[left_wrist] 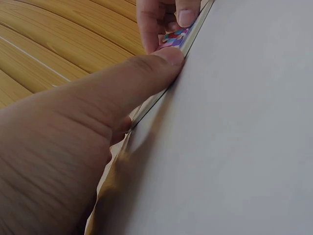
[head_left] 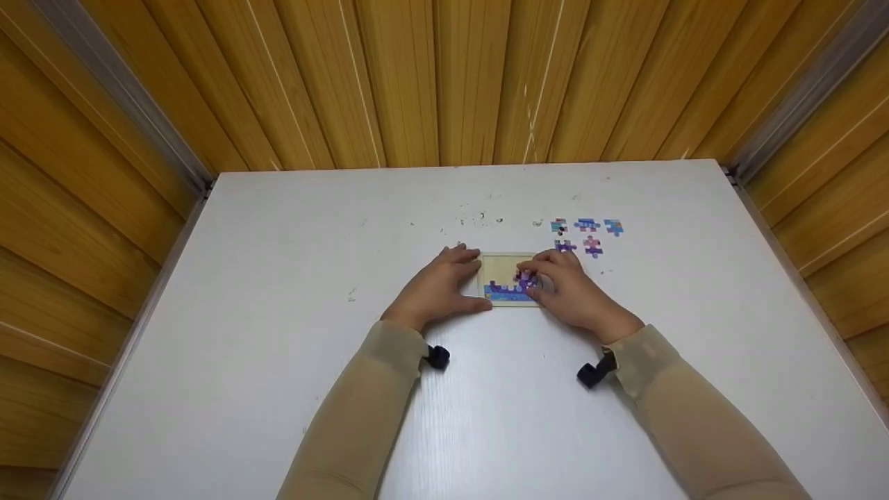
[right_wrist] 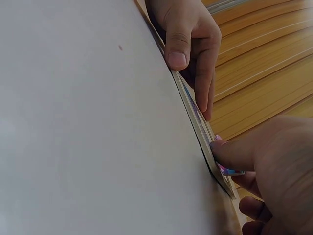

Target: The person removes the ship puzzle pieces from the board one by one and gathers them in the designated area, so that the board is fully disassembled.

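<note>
A small wooden puzzle tray [head_left: 507, 262] lies on the white table, with blue and purple jigsaw pieces [head_left: 507, 294] filling its near side. My left hand [head_left: 444, 283] holds the tray at its left side, thumb at the near corner and fingers toward the far corner. Over the tray's right part, my right hand [head_left: 566, 290] pinches a jigsaw piece [right_wrist: 229, 170] with pink and blue on it. Fingers hide part of that piece. In the left wrist view, the left thumb [left_wrist: 168, 56] presses the tray's near edge.
Several loose jigsaw pieces [head_left: 587, 224] lie beyond the right hand, apart from the tray. Dark specks mark the white table [head_left: 278, 278] behind the tray. Yellow wood-look panels [head_left: 444, 83] stand around the table's back and sides.
</note>
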Demonstrator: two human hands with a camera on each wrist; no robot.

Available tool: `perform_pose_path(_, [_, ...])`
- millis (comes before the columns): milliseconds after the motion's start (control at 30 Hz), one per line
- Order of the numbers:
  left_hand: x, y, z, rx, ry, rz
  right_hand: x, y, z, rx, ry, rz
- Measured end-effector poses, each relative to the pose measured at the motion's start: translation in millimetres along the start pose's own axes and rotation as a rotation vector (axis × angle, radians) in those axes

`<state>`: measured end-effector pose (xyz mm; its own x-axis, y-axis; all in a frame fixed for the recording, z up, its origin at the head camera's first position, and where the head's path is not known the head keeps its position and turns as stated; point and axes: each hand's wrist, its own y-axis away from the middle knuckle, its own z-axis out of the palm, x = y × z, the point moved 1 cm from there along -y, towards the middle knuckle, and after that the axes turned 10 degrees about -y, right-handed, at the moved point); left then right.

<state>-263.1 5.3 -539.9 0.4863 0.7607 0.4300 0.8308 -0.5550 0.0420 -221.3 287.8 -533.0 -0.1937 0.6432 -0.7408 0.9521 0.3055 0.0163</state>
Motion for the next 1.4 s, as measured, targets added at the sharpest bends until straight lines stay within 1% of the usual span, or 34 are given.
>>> perform_pose_path(267, [0.0, -0.4, 0.0, 0.003, 0.004, -0.013, -0.2, -0.9, 0.0, 0.004, -0.007, -0.011])
perform_pose_path(700, [0.6, -0.9, -0.3, 0.001, -0.008, -0.004, -1.6, 0.4, 1.4, -0.018, -0.007, -0.002])
perform_pose_path(1067, [1.8, 0.1, -0.3, -0.006, 0.001, -0.017, -1.5, 0.7, 2.4, -0.038, -0.025, 0.032])
perform_pose_path(1300, [1.2, -0.2, -0.6, 0.0, -0.016, 0.004, 1.1, 0.4, 1.5, -0.014, -0.025, -0.011])
perform_pose_path(1400, [0.9, -0.5, -0.4, 0.003, -0.015, 0.006, 1.9, 0.2, 1.3, 0.0, -0.02, -0.016])
